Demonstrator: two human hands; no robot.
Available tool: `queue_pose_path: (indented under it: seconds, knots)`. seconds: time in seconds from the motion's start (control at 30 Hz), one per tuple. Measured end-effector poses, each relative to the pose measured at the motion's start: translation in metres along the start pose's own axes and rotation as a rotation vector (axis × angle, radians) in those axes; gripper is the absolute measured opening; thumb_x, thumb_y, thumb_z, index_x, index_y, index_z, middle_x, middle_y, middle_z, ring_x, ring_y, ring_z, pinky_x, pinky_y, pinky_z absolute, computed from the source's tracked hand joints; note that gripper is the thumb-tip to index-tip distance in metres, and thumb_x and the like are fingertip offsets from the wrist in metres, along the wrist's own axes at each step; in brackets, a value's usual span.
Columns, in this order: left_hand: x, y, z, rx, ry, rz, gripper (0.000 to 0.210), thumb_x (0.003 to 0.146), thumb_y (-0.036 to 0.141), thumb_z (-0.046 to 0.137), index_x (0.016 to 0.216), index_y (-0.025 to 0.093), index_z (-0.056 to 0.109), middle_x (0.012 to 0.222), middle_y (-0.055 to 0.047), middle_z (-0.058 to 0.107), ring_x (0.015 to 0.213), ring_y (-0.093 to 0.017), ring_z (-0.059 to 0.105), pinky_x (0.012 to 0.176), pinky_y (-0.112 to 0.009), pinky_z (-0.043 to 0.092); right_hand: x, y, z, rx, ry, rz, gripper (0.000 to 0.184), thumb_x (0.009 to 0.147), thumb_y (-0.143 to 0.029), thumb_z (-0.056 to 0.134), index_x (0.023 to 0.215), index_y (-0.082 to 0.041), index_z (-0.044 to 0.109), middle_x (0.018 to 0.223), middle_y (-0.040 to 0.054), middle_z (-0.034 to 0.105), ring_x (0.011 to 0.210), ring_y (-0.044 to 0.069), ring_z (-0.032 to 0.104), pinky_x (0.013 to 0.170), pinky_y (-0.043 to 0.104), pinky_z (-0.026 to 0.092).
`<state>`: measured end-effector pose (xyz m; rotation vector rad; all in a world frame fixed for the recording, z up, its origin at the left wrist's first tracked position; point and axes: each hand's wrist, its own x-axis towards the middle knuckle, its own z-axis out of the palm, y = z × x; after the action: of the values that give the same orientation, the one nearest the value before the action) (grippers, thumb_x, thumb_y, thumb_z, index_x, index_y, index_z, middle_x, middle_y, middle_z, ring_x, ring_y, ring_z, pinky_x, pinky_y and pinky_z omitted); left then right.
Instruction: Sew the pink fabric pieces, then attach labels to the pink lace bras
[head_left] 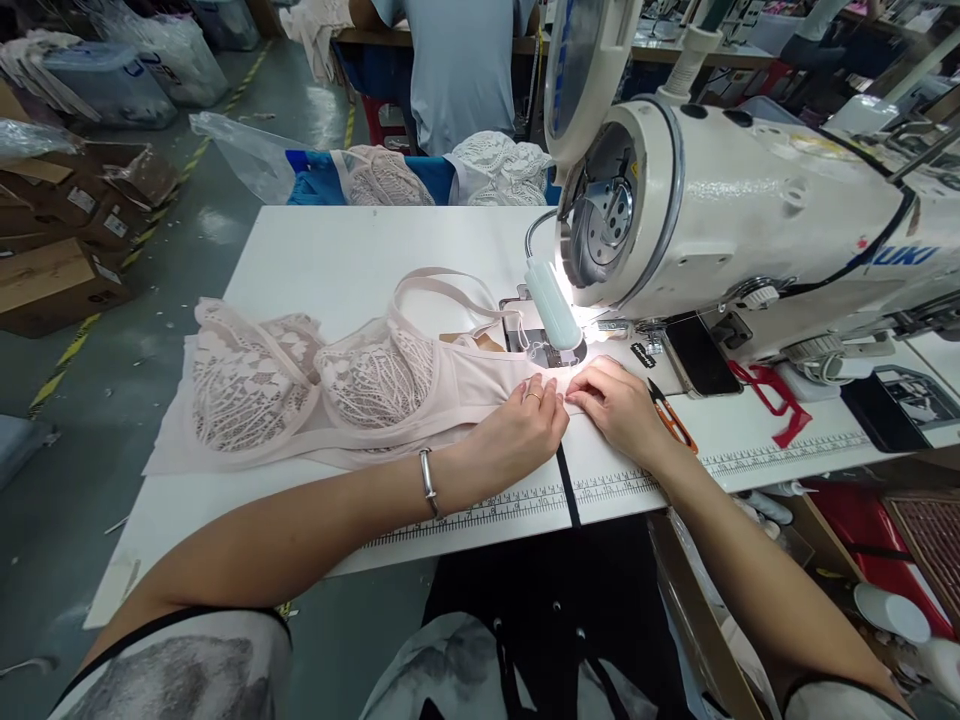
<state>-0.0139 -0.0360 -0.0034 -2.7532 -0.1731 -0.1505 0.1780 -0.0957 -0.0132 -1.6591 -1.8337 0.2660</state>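
A pale pink lace bra lies across the white table, its cups to the left and its wing stretching toward the sewing machine. My left hand is closed on the end of the bra's wing, fingers pinched together. Close beside it, my right hand pinches at the same end, just in front of the needle area. What lies between the right fingertips is mostly hidden, but it looks like the bra's edge. A lamp lights this spot. Orange-handled thread snips lie just right of my right hand.
A measuring tape strip runs along the table's front edge. Right of the machine bed lie a dark phone and red fabric strips. More bras hang behind the table. A person in blue sits beyond; cardboard boxes stand left.
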Motion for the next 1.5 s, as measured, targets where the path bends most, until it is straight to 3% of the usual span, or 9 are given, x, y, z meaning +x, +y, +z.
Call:
queue_pose_path:
  seconds: [0.1, 0.23, 0.33, 0.57, 0.83, 1.1, 1.23, 1.5]
  knots:
    - [-0.001, 0.0, 0.0, 0.015, -0.008, 0.008, 0.041, 0.094, 0.0, 0.04, 0.133, -0.004, 0.053, 0.134, -0.027, 0.059, 0.125, -0.03, 0.06, 0.103, -0.04, 0.052, -0.003, 0.001, -0.002, -0.013, -0.033, -0.042, 0.018, 0.09, -0.015, 0.057, 0.074, -0.022, 0.058, 0.075, 0.0013, 0.06, 0.075, 0.018, 0.056, 0.07, 0.033, 0.047]
    - [-0.001, 0.001, 0.0, 0.02, 0.001, 0.015, 0.04, 0.094, 0.001, 0.041, 0.132, -0.005, 0.054, 0.136, -0.029, 0.056, 0.124, -0.033, 0.06, 0.102, -0.042, 0.052, -0.007, 0.005, -0.002, -0.05, 0.025, -0.083, 0.012, 0.092, -0.016, 0.056, 0.084, -0.023, 0.063, 0.084, 0.0027, 0.065, 0.079, 0.018, 0.059, 0.072, 0.034, 0.049]
    - [0.0, 0.001, 0.0, 0.021, 0.003, 0.004, 0.039, 0.095, 0.001, 0.041, 0.131, -0.004, 0.055, 0.135, -0.029, 0.056, 0.124, -0.032, 0.06, 0.101, -0.042, 0.053, -0.008, 0.005, 0.0, -0.06, 0.018, -0.131, 0.015, 0.093, -0.016, 0.057, 0.08, -0.023, 0.063, 0.077, 0.0016, 0.065, 0.077, 0.018, 0.059, 0.072, 0.033, 0.049]
    - [0.001, 0.0, -0.001, 0.035, -0.003, 0.003, 0.039, 0.095, 0.001, 0.04, 0.131, -0.003, 0.055, 0.134, -0.027, 0.058, 0.123, -0.031, 0.061, 0.099, -0.04, 0.054, -0.006, 0.001, -0.002, -0.034, 0.012, -0.086, 0.016, 0.093, -0.017, 0.056, 0.082, -0.023, 0.065, 0.083, 0.0029, 0.068, 0.081, 0.019, 0.061, 0.076, 0.035, 0.05]
    - [0.0, 0.003, 0.003, -0.018, 0.019, -0.021, 0.038, 0.095, 0.001, 0.041, 0.129, -0.004, 0.056, 0.133, -0.028, 0.059, 0.124, -0.03, 0.061, 0.1, -0.041, 0.053, -0.003, -0.002, -0.001, -0.045, 0.0, 0.041, 0.013, 0.091, -0.019, 0.055, 0.079, -0.023, 0.06, 0.084, 0.0029, 0.064, 0.078, 0.019, 0.06, 0.073, 0.034, 0.048]
    - [0.0, 0.001, -0.002, -0.004, -0.031, -0.003, 0.04, 0.095, 0.0, 0.037, 0.13, -0.003, 0.055, 0.132, -0.026, 0.06, 0.125, -0.03, 0.06, 0.103, -0.041, 0.052, 0.006, -0.001, 0.006, -0.138, -0.104, 0.02, 0.021, 0.092, -0.019, 0.048, 0.071, -0.023, 0.044, 0.076, 0.0028, 0.052, 0.074, 0.019, 0.05, 0.067, 0.033, 0.041]
    - [0.001, 0.001, -0.004, -0.007, -0.047, -0.004, 0.04, 0.094, -0.001, 0.038, 0.13, -0.003, 0.055, 0.134, -0.027, 0.059, 0.125, -0.03, 0.06, 0.102, -0.041, 0.053, 0.004, 0.003, 0.015, -0.177, -0.043, 0.093, 0.018, 0.088, -0.017, 0.045, 0.074, -0.025, 0.037, 0.079, 0.0045, 0.05, 0.073, 0.021, 0.048, 0.066, 0.036, 0.041]
    - [0.001, 0.002, 0.0, -0.024, -0.017, -0.013, 0.039, 0.094, -0.001, 0.041, 0.13, -0.005, 0.056, 0.133, -0.029, 0.059, 0.124, -0.032, 0.06, 0.1, -0.042, 0.054, -0.001, 0.012, 0.007, 0.083, 0.109, 0.187, 0.012, 0.093, -0.028, 0.045, 0.081, -0.025, 0.042, 0.085, 0.0054, 0.057, 0.08, 0.022, 0.055, 0.074, 0.039, 0.047]
